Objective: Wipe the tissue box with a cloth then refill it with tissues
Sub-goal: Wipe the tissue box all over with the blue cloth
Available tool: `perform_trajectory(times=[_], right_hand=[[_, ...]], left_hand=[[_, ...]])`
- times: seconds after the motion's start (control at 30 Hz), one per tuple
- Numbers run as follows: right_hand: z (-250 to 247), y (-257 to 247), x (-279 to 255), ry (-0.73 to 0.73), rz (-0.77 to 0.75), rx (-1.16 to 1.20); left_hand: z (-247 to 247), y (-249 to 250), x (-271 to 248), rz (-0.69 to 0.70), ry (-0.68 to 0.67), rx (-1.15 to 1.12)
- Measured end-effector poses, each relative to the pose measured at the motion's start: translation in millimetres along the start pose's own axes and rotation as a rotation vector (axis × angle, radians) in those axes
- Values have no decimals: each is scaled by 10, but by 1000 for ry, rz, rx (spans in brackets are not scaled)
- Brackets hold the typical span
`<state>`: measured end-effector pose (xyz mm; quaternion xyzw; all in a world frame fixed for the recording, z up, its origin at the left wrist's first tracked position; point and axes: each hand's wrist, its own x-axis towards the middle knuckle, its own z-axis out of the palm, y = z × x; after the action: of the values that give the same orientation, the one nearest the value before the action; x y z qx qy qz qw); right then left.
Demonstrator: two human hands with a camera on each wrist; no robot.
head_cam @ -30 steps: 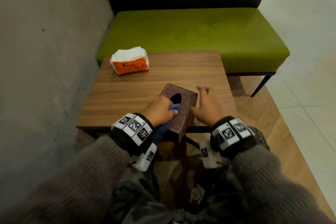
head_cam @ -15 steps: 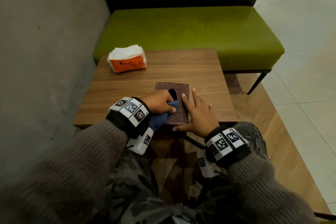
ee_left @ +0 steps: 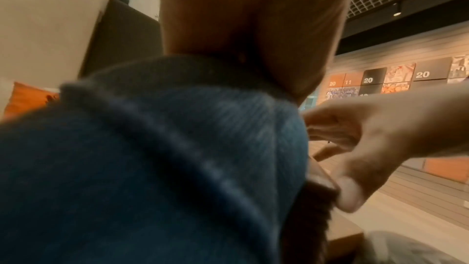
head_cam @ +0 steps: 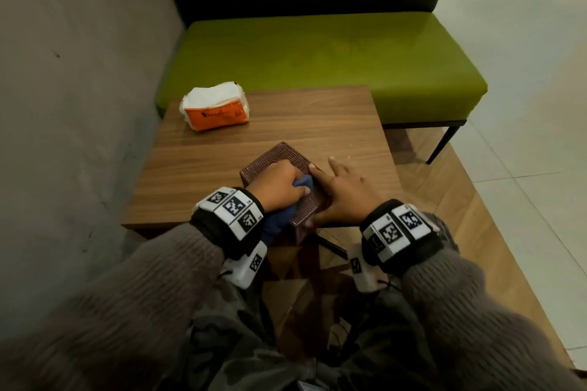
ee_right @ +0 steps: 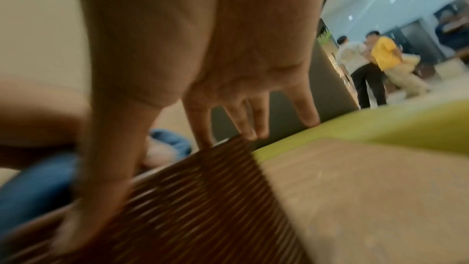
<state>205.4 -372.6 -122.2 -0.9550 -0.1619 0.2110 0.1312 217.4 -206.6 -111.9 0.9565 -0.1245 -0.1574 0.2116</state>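
Orange tissue pack (head_cam: 216, 110) label illegible, wall panels (ee_left: 422, 74) reading 20, 11

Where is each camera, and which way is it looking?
Head: on the person's head, looking down at the table; both hands and sleeves show.
Left wrist: behind the left hand, facing the blue cloth that it grips.
Right wrist: behind the right hand, facing the tissue box.
All three share the cloth and box.

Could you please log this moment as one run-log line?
step: wiping | left hand: rubs cloth on tissue box | right hand: steadies box | tissue pack: untouched
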Motion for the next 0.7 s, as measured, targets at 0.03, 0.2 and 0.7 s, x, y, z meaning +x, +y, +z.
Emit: perform_trajectory(times=[0.03, 0.2, 0.7], right_hand=[[106, -53, -44, -3, 12, 64], [391, -89, -43, 224, 4, 255], [166, 81, 114, 67, -77, 70]], left_hand=[[53, 20, 2, -31, 58, -10], [48, -8, 9, 98, 13, 5], [-99, 82, -31, 189, -83, 218]])
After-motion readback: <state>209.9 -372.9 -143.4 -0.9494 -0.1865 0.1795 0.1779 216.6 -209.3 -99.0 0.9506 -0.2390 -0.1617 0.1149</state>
